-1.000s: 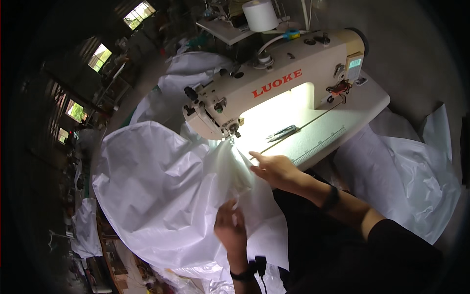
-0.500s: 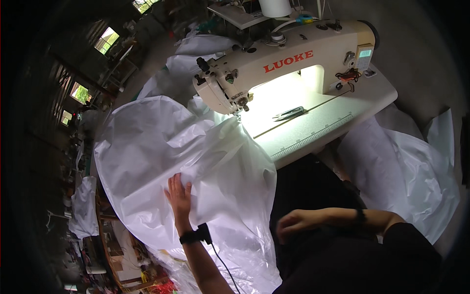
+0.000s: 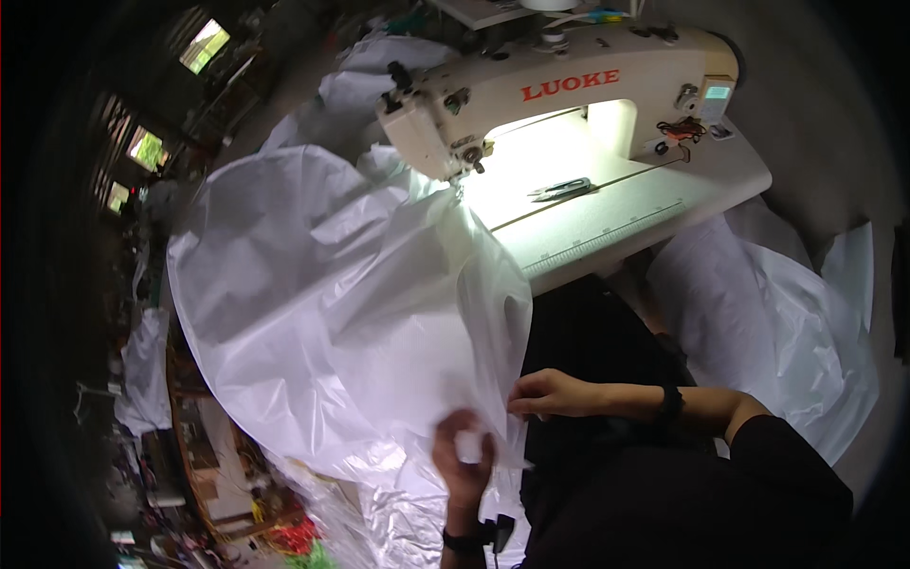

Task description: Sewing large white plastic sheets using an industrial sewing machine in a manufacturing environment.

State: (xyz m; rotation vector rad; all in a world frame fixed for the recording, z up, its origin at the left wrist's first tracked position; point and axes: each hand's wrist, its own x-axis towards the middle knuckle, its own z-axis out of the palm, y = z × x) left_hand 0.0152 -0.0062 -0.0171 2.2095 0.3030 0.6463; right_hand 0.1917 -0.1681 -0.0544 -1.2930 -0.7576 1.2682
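Note:
A large white plastic-like sheet (image 3: 332,284) spreads from under the needle area of a white sewing machine (image 3: 569,71) down toward me. My right hand (image 3: 553,394) is at the sheet's right edge, fingers curled and pinched on it. Lower and to the left, my left hand (image 3: 463,460) hovers at or just over the sheet, blurred by motion. Its thumb and fingers curve apart, and nothing shows between them. Small thread snips (image 3: 561,190) lie on the lit machine bed (image 3: 626,218), away from both hands.
More white sheeting (image 3: 758,313) hangs at the right, below the machine bed. Behind the machine head lies another white heap (image 3: 379,71). At the lower left stands a wooden frame (image 3: 194,455) beside red stringy material (image 3: 296,536). A small display box (image 3: 716,95) is fixed to the machine's right end.
My left hand has left the middle of the sheet, moving down and right toward me. The right hand has shifted slightly left and up, onto the sheet's edge. The camera view has shifted a little.

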